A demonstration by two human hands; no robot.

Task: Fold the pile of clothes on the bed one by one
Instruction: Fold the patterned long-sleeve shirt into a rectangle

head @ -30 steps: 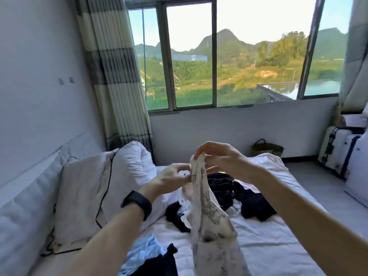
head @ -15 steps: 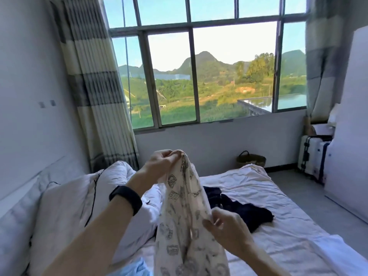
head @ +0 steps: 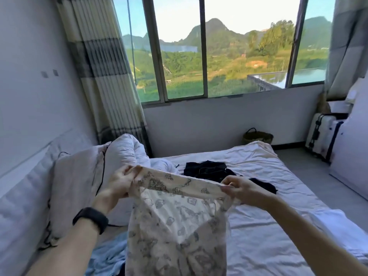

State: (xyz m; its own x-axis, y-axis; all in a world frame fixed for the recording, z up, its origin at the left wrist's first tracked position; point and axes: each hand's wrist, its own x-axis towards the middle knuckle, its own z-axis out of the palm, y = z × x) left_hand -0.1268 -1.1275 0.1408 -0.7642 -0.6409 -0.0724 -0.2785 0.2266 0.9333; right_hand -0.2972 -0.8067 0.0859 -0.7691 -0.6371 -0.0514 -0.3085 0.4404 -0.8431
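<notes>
Printed cream garment hangs over the bed, its top edge stretched between the left hand and right hand, both pinching it; dark clothes lie behind.

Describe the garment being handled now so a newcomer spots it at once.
Over the white-sheeted bed under the big window, the left hand and right hand hold up a cream cloth garment with grey printed figures. It alone is lifted and patterned; the dark navy clothes behind and light blue garment beside it lie plain.
</notes>
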